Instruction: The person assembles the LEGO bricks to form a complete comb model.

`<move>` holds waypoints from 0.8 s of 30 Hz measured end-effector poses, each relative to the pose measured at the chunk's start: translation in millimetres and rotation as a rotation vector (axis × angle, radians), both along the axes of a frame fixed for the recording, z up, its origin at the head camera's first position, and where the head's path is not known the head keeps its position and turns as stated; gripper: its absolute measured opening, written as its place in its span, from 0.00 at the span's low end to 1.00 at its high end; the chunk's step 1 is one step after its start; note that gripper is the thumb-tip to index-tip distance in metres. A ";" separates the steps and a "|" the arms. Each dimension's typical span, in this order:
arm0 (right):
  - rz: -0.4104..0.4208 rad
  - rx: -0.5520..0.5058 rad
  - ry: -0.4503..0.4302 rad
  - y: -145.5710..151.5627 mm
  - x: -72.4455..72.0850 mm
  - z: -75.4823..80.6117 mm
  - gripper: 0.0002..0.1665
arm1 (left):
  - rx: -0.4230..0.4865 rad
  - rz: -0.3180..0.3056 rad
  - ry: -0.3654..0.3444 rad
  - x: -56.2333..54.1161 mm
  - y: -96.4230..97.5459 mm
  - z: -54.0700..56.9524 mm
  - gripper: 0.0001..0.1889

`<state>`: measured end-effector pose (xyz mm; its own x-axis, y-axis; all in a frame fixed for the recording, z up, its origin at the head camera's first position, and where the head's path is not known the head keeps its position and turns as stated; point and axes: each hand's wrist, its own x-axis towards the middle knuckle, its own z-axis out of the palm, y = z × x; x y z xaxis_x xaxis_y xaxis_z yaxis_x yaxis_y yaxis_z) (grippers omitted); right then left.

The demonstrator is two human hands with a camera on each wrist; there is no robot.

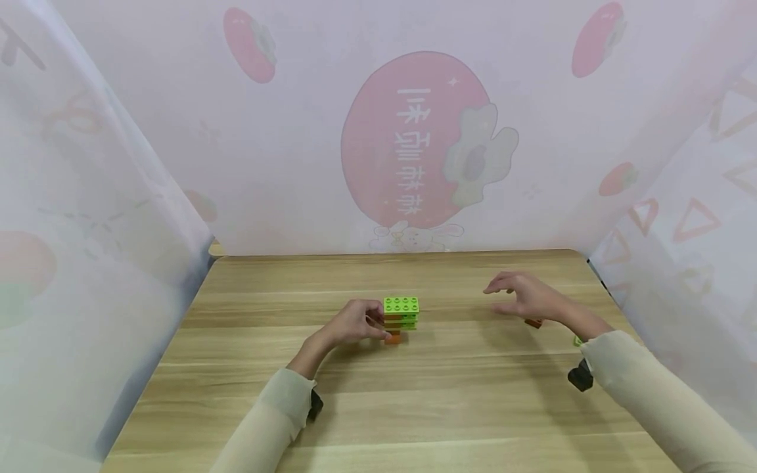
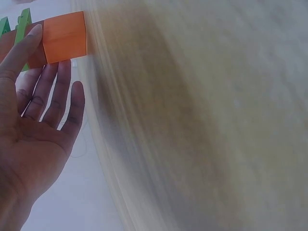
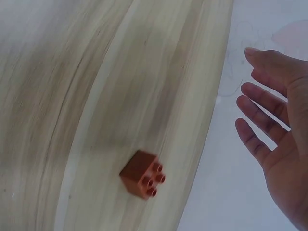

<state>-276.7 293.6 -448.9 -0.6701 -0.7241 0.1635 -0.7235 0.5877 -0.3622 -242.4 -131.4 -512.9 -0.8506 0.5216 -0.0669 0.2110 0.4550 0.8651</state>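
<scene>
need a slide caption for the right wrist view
A right hand, holding nothing, near a studded brown block on a wooden table.

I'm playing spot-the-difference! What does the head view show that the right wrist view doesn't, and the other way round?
Only the head view shows the block stack, the left hand holding it, and a small green piece beside the right sleeve.

Only the right wrist view shows the bumps on the loose brown block.

Both show the right hand holding nothing, that loose brown block and the wooden table.

An orange-and-green block stack [image 1: 402, 315] is upright.
</scene>
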 end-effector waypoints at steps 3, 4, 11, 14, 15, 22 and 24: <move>-0.012 0.006 0.003 7.8 -0.2 -2.6 0.18 | -0.003 0.003 -0.002 0.2 0.0 0.1 0.15; -0.014 0.009 0.000 10.4 -0.2 -3.1 0.18 | -0.004 0.004 -0.001 0.3 0.0 0.1 0.15; -0.047 0.057 -0.042 28.0 1.3 -5.6 0.20 | -0.008 0.002 0.005 0.8 -0.3 0.9 0.15; -0.063 0.067 -0.088 35.4 2.6 -5.9 0.23 | 0.002 -0.001 -0.002 1.0 -0.4 2.5 0.15; -0.067 0.071 -0.103 37.7 3.0 -6.0 0.24 | 0.003 -0.001 -0.005 1.5 0.0 3.2 0.15; -0.131 0.105 -0.184 54.9 4.1 -10.0 0.28 | 0.015 -0.002 -0.015 1.7 0.7 4.1 0.15; -0.133 0.113 -0.193 59.6 4.4 -11.8 0.30 | 0.020 -0.003 -0.018 1.3 0.5 3.1 0.15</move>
